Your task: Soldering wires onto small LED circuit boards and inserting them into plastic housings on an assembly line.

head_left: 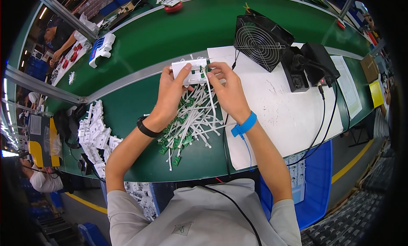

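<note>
Above the green worktop, both hands meet at a white plastic housing [180,69]. My left hand [172,91] grips its left side, thumb laid across the front. At its right end my right hand [229,91] pinches a small green circuit board [203,69], from which a white ribbon cable [211,95] hangs down. Whether the board is seated in the housing I cannot tell. Below the hands lies a loose heap of white cables with little green boards [187,118]. A black band circles my left wrist, and a blue strap [245,125] with a cord circles the right.
White housings [95,133] are piled at left. A black fan [261,39] and black power units [308,67] with cables stand on a white sheet [272,114] at right. Beyond runs a green conveyor belt [144,37] carrying a white-and-blue part [101,50]. A blue bin [316,182] sits below right.
</note>
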A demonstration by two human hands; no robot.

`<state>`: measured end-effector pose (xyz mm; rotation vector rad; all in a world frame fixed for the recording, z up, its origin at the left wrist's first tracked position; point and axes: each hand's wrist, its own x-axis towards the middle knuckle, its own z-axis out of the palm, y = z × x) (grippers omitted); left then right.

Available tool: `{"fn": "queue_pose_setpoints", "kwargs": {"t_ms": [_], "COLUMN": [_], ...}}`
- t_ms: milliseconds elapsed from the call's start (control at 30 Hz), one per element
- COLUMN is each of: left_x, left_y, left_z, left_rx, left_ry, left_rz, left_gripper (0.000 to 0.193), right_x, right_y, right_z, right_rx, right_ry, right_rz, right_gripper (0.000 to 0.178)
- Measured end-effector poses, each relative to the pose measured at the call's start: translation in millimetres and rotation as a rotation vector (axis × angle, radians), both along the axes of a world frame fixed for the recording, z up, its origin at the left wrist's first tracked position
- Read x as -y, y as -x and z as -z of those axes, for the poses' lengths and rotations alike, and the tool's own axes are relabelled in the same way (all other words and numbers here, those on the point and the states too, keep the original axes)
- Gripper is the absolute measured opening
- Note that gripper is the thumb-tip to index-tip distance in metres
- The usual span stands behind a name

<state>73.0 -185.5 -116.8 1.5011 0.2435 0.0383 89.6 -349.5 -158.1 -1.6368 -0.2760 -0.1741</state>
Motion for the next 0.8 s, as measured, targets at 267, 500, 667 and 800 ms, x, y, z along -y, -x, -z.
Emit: {"fn": "queue_pose_setpoints", "kwargs": {"t_ms": [267, 500, 667, 800], "left_x": [-30, -27, -15, 3], "left_y": [-16, -18, -21, -31], "left_z": [-12, -17, -24, -28], "left_rx": [0.078, 0.386, 0.344, 0.432], "left_ry": [-0.395, -0.766, -0.721, -0.695], "left_rz": [0.331, 0.363, 0.452, 0.328], "left_gripper": [0.046, 0.035, 0.03, 0.024], "right_x": [12, 18, 30, 50], "right_y": [-4, -2, -4, 1], "right_z": [-6, -19, -30, -43], "right_rx": [-0.055, 0.019, 0.12, -0.087], "right_ry": [0.15, 0.193, 0.086, -0.041], "right_rz": [-0.086, -0.164, -0.127, -0.015], "right_gripper": [0.022, 0.02, 0.024, 0.035]}}
